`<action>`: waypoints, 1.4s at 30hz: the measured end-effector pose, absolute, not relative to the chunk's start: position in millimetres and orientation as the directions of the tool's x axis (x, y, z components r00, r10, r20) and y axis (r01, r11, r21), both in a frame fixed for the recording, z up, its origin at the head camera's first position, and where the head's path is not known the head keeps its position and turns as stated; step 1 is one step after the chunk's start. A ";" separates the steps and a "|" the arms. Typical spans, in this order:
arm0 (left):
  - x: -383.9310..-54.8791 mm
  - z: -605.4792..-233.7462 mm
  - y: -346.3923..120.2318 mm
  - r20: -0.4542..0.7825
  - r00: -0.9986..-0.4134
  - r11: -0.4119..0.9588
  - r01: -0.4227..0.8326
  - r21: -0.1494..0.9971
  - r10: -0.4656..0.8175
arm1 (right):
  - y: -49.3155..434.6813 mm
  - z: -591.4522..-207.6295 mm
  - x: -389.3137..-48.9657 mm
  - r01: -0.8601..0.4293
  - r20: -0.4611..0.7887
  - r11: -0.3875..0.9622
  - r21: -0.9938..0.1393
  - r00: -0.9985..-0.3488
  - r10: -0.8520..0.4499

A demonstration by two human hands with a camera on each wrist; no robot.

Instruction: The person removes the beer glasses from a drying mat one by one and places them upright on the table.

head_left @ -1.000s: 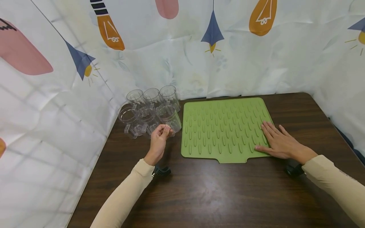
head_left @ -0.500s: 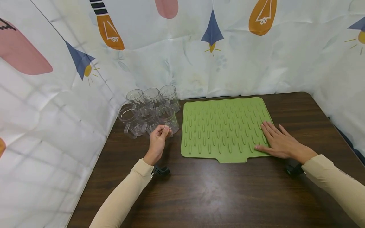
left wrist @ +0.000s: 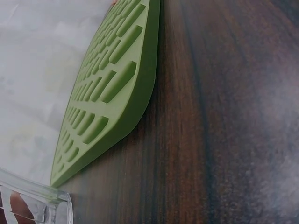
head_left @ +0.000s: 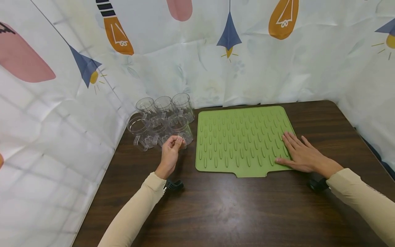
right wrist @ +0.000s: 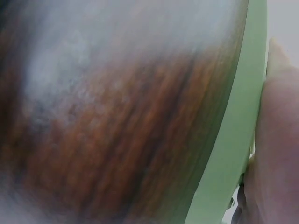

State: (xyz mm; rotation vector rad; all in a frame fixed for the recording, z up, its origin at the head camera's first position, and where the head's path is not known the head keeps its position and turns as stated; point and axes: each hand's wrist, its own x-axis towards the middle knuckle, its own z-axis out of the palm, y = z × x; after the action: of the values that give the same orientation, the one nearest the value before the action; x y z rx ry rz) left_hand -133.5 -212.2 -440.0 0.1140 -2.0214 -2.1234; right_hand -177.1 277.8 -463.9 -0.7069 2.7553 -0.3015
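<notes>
In the head view several clear mugs with handles stand in two rows at the table's back left. My left hand pinches the handle of the front-right clear mug, which stands upright just left of the green ridged mat. A corner of that mug shows at the lower left of the left wrist view, fingers visible through it. My right hand lies flat, fingers spread, on the mat's right edge. In the right wrist view the mat's green edge runs beside part of the hand.
Close by my left hand are the front-middle mug and front-left mug. Behind them stands the back row, with a back-right mug. A patterned white curtain borders the dark wooden table at the back and left.
The front-right mug has shifted slightly left, away from the mat's edge, with my left hand on its handle. My right hand has stayed in place on the mat.
</notes>
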 end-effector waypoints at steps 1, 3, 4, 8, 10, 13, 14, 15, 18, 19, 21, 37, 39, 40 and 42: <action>-133.6 -440.1 -212.4 0.087 -0.975 -0.041 0.097 0.994 -0.203 | 278.0 -464.0 -176.9 -0.437 -0.216 0.858 -0.269 -0.841 -0.496; -133.9 -440.7 -212.8 0.089 -0.975 -0.045 0.100 0.994 -0.204 | 278.1 -464.2 -176.3 -0.437 -0.215 0.858 -0.272 -0.841 -0.497; -134.0 -440.7 -212.7 0.090 -0.974 -0.049 0.102 0.994 -0.206 | 278.2 -464.3 -176.0 -0.437 -0.214 0.857 -0.272 -0.841 -0.497; -133.9 -440.9 -213.4 0.092 -0.973 -0.062 0.107 0.992 -0.211 | 277.8 -465.0 -174.7 -0.440 -0.209 0.856 -0.271 -0.841 -0.498; -133.4 -440.3 -214.0 0.093 -0.973 -0.062 0.108 0.992 -0.214 | 277.2 -464.9 -173.9 -0.441 -0.206 0.855 -0.272 -0.842 -0.499; -132.4 -439.0 -214.9 0.091 -0.972 -0.061 0.107 0.992 -0.215 | 276.3 -464.3 -172.9 -0.441 -0.202 0.854 -0.276 -0.842 -0.500; -132.2 -438.6 -215.2 0.090 -0.972 -0.058 0.105 0.993 -0.215 | 276.0 -464.0 -172.6 -0.441 -0.201 0.854 -0.276 -0.843 -0.500; -132.0 -438.3 -215.4 0.089 -0.972 -0.057 0.104 0.993 -0.216 | 275.8 -463.9 -172.4 -0.440 -0.201 0.854 -0.277 -0.843 -0.499; -132.0 -438.0 -215.9 0.089 -0.972 -0.057 0.103 0.993 -0.216 | 275.4 -464.0 -172.0 -0.439 -0.200 0.855 -0.277 -0.844 -0.498; -132.0 -438.1 -216.2 0.091 -0.972 -0.053 0.105 0.993 -0.216 | 275.4 -464.1 -171.9 -0.438 -0.200 0.855 -0.279 -0.844 -0.498; -132.3 -438.6 -216.6 0.097 -0.971 -0.048 0.109 0.993 -0.217 | 275.3 -464.2 -171.8 -0.437 -0.198 0.855 -0.280 -0.845 -0.497; -128.1 -436.0 -218.2 0.129 -0.957 0.099 0.106 0.989 -0.259 | 270.3 -463.0 -169.6 -0.442 -0.179 0.847 -0.296 -0.845 -0.504; -127.9 -436.1 -218.8 0.130 -0.956 0.110 0.104 0.988 -0.262 | 270.4 -463.2 -170.1 -0.439 -0.186 0.849 -0.294 -0.845 -0.501; -127.3 -435.6 -218.9 0.132 -0.956 0.113 0.106 0.988 -0.263 | 270.6 -463.3 -170.3 -0.438 -0.190 0.851 -0.290 -0.845 -0.500; -126.4 -436.0 -219.5 0.135 -0.955 0.125 0.105 0.987 -0.265 | 271.1 -464.0 -170.4 -0.437 -0.190 0.851 -0.292 -0.845 -0.499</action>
State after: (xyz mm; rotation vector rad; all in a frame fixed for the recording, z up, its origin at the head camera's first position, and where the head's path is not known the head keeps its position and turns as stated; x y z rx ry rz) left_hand -126.4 -219.5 -436.0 0.1573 -2.1277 -1.9047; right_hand -170.4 271.1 -464.0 -0.7134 2.7685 -0.3481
